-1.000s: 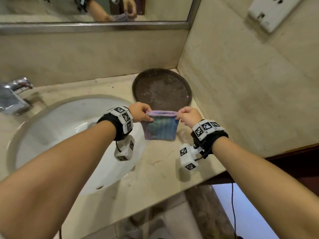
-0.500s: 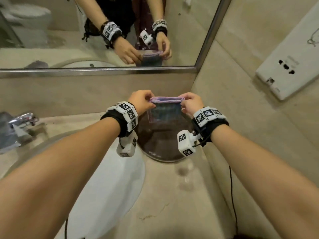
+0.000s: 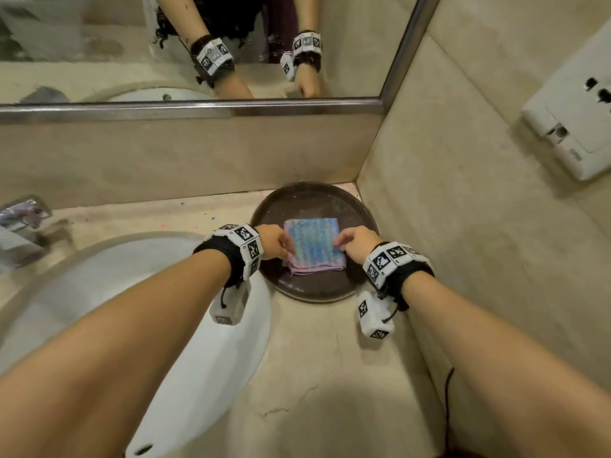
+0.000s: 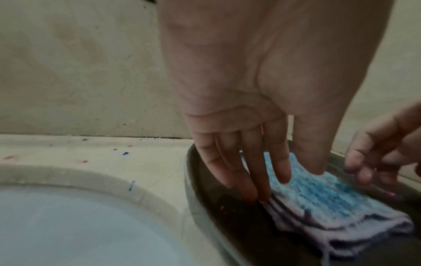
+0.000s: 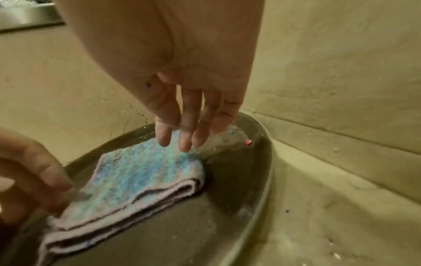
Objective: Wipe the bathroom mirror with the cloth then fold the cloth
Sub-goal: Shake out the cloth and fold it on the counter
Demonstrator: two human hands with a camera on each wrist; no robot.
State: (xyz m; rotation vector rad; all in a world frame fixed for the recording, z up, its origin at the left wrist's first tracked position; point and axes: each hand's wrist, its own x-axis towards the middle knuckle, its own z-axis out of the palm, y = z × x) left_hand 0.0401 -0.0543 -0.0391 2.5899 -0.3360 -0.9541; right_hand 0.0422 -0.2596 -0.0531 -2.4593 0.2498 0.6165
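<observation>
The blue cloth [image 3: 312,246] with a lilac border lies folded into a small square on the round dark tray [image 3: 314,289] in the counter's back right corner. My left hand [image 3: 281,242] is at its left edge, fingers straight and pointing down, the fingertips [image 4: 282,178] touching the cloth [image 4: 330,198]. My right hand [image 3: 350,241] hovers at the cloth's right edge with relaxed, straight fingers [image 5: 184,144] just above the cloth [image 5: 136,172], holding nothing. The mirror [image 3: 115,44] hangs on the back wall and reflects both wrists.
A white sink basin [image 3: 99,292] fills the counter's left side, with a chrome tap [image 3: 20,223] at the far left. The tiled right wall carries a white socket plate [image 3: 575,127]. Bare beige counter [image 3: 330,375] lies in front of the tray.
The cloth, held up by its top corners between both hands, has come down flat onto the tray. Both hands have let go and now sit with straight fingers at its edges.
</observation>
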